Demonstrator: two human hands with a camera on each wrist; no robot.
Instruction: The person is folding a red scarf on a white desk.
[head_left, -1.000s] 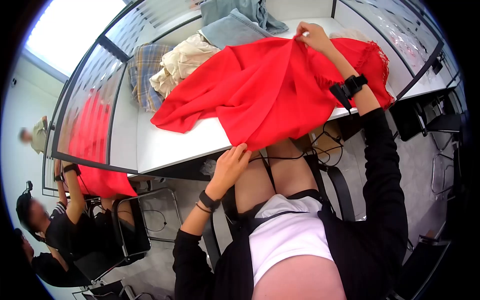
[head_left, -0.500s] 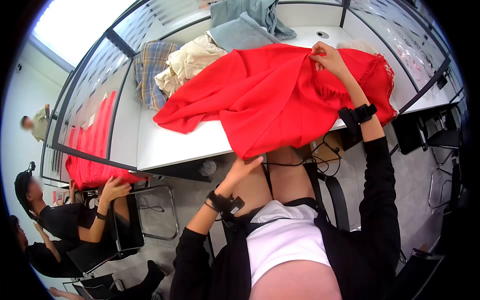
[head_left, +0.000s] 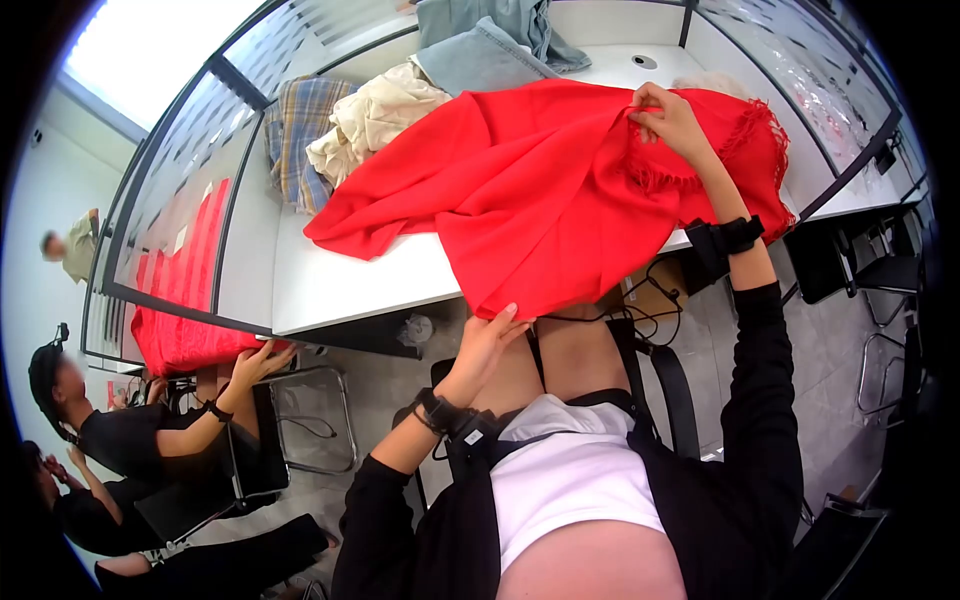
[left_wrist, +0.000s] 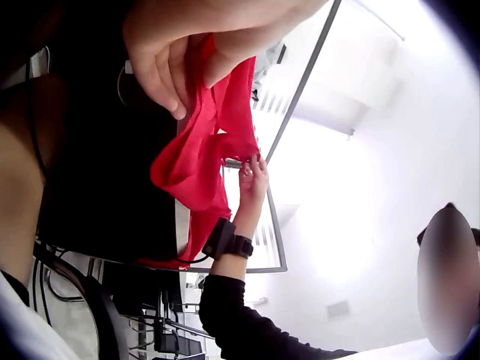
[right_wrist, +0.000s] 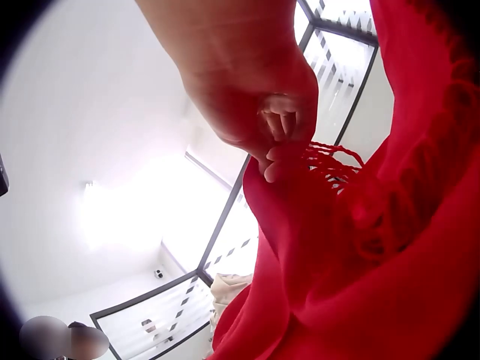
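Observation:
A large red fringed scarf (head_left: 540,190) spreads over the white desk, and its near part hangs past the front edge. At that low near corner, my left hand (head_left: 482,350) pinches the cloth between thumb and fingers, as the left wrist view (left_wrist: 217,45) also shows. My right hand (head_left: 668,120) grips the scarf's upper edge farther back, raising a fold with the fingertips. In the right wrist view, fringe strands (right_wrist: 334,165) hang just beside the pinching fingers. More fringe (head_left: 775,140) lies along the scarf's right end.
Behind the scarf lie a plaid cloth (head_left: 300,140), a cream cloth (head_left: 375,120) and blue denim (head_left: 485,60). Framed partitions (head_left: 180,220) bound the white desk (head_left: 360,285). Cables (head_left: 655,315) hang under the front edge. Other people sit at the left, beside another red cloth (head_left: 180,335).
My left hand loosened at the near corner, with its fingers spread, and now pinches it again. The right hand has kept its hold. At the left, another person's arms and red cloth have shifted.

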